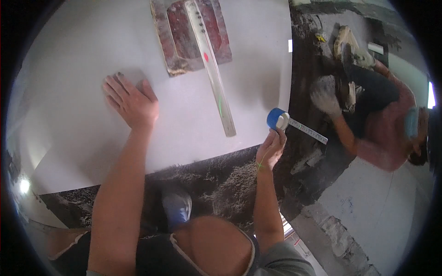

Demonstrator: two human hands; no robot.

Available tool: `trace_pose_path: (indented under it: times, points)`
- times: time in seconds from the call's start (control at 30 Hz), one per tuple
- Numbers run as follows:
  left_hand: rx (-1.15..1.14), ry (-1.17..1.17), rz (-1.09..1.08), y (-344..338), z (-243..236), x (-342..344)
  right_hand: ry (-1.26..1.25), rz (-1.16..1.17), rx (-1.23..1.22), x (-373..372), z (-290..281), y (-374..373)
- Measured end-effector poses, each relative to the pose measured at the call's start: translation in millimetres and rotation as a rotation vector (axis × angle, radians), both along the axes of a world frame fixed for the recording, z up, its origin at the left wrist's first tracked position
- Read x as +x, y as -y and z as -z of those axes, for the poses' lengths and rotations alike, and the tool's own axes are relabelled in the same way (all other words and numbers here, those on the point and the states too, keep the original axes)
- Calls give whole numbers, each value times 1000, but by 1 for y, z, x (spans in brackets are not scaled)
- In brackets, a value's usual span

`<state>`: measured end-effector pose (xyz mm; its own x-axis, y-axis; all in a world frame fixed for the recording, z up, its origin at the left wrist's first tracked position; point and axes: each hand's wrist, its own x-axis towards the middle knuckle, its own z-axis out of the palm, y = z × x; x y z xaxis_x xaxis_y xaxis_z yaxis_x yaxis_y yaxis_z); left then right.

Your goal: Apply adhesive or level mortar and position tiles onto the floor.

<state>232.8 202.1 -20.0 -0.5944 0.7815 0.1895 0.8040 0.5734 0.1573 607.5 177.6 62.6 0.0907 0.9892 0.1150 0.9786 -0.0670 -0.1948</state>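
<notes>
While the left hand (136, 103) lies palm down with its fingers spread wide on the white panel (69, 115), the right hand (270, 149) grips a blue tape measure (275, 118) in its fingers. The case sits at the right fingertips, by the panel's near right corner, and its blade (308, 130) runs out past the right edge, pointing right and slightly near. Around the left fingers, panel stretches away to the left and far; the near edge passes below the left forearm (122, 193) and slants toward the right hand. Between the hands is a broad stretch of panel, partly crossed by a long strip (216, 87), whose near end stops short of the near edge, left of the tape measure. Its far part lies over a red and grey plate (177, 27). Beyond the near edge is dark, gritty floor (237, 181), with a shoe (177, 206) on it. On the right, past the blade's tip, is another person (382, 133), one gloved hand (326, 95) far of the blade.
</notes>
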Motion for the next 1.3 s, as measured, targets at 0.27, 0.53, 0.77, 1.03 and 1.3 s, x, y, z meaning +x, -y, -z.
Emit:
trace_pose_path:
  times: [0.27, 0.53, 0.77, 1.03, 1.3]
  points:
    - [-6, 36, -28, 12, 14, -10, -124, -22, -41, -21, -10, 59]
    - [-15, 52, 168, 24, 9, -19, -465, -72, -297, -67, -30, 113]
    - [-92, 76, 558, 60, -1, -77, -1068, 37, -260, -112, -45, 6]
    - [44, -16, 371, 61, 6, -94, -1107, 35, -979, -186, -35, -118]
    - [-141, 90, 131, 63, -8, -98, -869, 103, -702, -227, -127, -152]
